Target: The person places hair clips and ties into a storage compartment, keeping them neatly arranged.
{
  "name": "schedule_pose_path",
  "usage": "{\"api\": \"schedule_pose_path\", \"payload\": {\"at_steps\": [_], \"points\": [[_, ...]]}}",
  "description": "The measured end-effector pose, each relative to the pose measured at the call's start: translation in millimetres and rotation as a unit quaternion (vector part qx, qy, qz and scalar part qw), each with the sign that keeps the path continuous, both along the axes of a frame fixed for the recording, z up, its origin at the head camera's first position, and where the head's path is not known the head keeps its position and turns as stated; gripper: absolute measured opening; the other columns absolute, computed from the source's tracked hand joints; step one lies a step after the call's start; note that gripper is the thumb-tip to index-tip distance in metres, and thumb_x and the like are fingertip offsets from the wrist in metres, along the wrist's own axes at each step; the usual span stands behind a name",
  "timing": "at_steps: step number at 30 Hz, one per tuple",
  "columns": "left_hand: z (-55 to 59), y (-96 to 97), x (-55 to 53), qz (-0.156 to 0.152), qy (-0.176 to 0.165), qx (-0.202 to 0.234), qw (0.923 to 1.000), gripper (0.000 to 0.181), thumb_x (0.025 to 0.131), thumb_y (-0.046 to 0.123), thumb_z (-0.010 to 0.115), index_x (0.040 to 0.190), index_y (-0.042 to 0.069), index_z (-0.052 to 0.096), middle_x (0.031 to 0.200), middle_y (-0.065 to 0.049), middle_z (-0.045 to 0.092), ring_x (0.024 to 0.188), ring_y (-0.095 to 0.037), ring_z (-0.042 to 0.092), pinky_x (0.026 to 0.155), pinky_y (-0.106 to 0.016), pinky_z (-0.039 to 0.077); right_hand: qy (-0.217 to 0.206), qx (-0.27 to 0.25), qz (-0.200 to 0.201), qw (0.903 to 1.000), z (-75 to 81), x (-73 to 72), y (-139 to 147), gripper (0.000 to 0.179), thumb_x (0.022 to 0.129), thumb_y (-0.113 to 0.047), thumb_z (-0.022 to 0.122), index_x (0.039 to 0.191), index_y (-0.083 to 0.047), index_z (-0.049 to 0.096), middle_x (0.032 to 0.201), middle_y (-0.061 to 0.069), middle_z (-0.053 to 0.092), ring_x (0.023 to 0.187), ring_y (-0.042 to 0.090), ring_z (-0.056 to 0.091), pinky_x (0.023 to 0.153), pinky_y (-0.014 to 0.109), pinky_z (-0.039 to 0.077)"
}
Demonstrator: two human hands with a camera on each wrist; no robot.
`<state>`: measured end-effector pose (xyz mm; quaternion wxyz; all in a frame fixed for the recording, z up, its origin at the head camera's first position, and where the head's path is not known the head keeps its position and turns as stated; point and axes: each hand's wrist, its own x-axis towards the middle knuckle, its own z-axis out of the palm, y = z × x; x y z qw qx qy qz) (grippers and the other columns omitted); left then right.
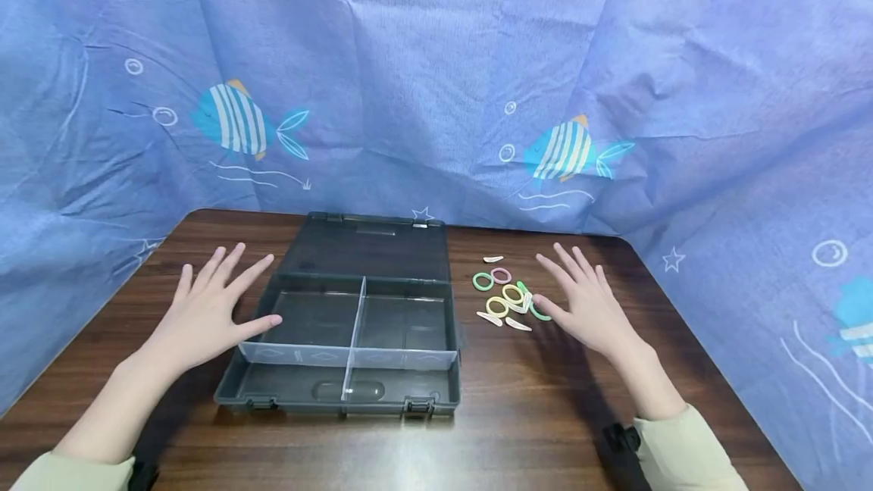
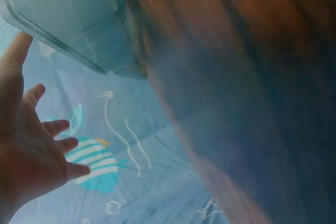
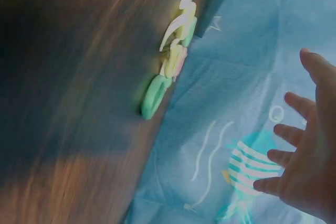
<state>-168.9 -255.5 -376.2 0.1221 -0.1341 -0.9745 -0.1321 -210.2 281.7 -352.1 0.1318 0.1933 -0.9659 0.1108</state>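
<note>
My left hand is spread above the left side of a dark see-through organizer box, its thumb overlapping the box's left edge in the head view. The box lies with its lid folded back, and pale dividers split the inside into compartments. To the right of the box lies a small group of hair ties, among them a yellow one, a pink one and a green one, mixed with white hair clips. Just right of these hovers my right hand, fingers spread, holding nothing.
The brown wooden table has rounded far corners. Behind it and along both sides hangs a blue cloth printed with striped fish, stars and bubbles. One white clip lies apart, farther back than the group.
</note>
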Motion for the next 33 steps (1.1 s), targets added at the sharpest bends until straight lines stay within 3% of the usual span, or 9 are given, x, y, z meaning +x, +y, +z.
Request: {"api": "schedule_pose_path", "payload": {"at_steps": [4, 9, 14, 20, 28, 33], "points": [[0.4, -4.4, -4.6, -0.022, -0.034, 0.044, 0.9982, 0.095, 0.079, 0.059, 0.066, 0.153, 0.029, 0.014, 0.155, -0.024, 0.012, 0.138, -0.05, 0.011, 0.102, -0.073, 0.005, -0.009, -0.011, 0.039, 0.9991, 0.4, -18.0, -8.0, 0.066, 0.089, -0.042, 0.063, 0.146, -0.023, 0.036, 0.154, 0.013, 0.025, 0.142, 0.039, 0.015, 0.106, 0.068, 0.016], [0.5, -10.5, -10.7, -0.059, -0.098, 0.103, 0.988, 0.092, 0.082, 0.049, 0.068, 0.153, 0.025, 0.014, 0.15, -0.026, 0.025, 0.13, -0.054, 0.025, 0.09, -0.075, 0.023, -0.055, -0.047, 0.102, 0.9922, -1.5, -39.0, -19.3, 0.064, 0.089, -0.039, 0.065, 0.145, -0.021, 0.039, 0.15, 0.013, 0.034, 0.141, 0.037, 0.02, 0.11, 0.059, 0.021], [-2.3, -17.0, -16.4, -0.092, -0.141, 0.145, 0.9749, 0.09, 0.085, 0.04, 0.068, 0.153, 0.02, 0.012, 0.148, -0.025, 0.03, 0.13, -0.048, 0.031, 0.092, -0.068, 0.032, -0.064, -0.065, 0.156, 0.9835, -9.6, -59.2, -32.6, 0.059, 0.087, -0.028, 0.069, 0.14, -0.014, 0.047, 0.142, 0.011, 0.047, 0.137, 0.035, 0.031, 0.111, 0.052, 0.025], [-7.1, -23.3, -22.2, -0.107, -0.177, 0.189, 0.9598, 0.088, 0.087, 0.034, 0.067, 0.153, 0.018, 0.011, 0.14, -0.029, 0.038, 0.123, -0.048, 0.042, 0.091, -0.064, 0.039, -0.058, -0.079, 0.196, 0.9757, -20.9, -80.6, -45.5, 0.055, 0.083, -0.018, 0.073, 0.134, -0.009, 0.053, 0.131, 0.013, 0.057, 0.125, 0.033, 0.047, 0.104, 0.049, 0.037], [-10.2, -29.6, -34.0, -0.122, -0.209, 0.25, 0.9377, 0.083, 0.088, 0.024, 0.067, 0.152, 0.011, 0.015, 0.135, -0.029, 0.044, 0.112, -0.042, 0.054, 0.088, -0.047, 0.049, -0.118, -0.107, 0.202, 0.9663, -39.6, -103.6, -48.0, 0.045, 0.083, -0.012, 0.073, 0.126, -0.003, 0.06, 0.12, 0.016, 0.064, 0.105, 0.031, 0.061, 0.087, 0.046, 0.05], [-15.2, -34.4, -40.8, -0.122, -0.246, 0.293, 0.916, 0.082, 0.088, 0.021, 0.068, 0.152, 0.01, 0.017, 0.137, -0.028, 0.043, 0.113, -0.041, 0.053, 0.083, -0.028, 0.051, -0.172, -0.112, 0.175, 0.963, -47.7, -115.9, -45.3, 0.039, 0.085, -0.013, 0.071, 0.122, -0.004, 0.063, 0.121, 0.012, 0.064, 0.105, 0.029, 0.063, 0.086, 0.042, 0.053]]}}
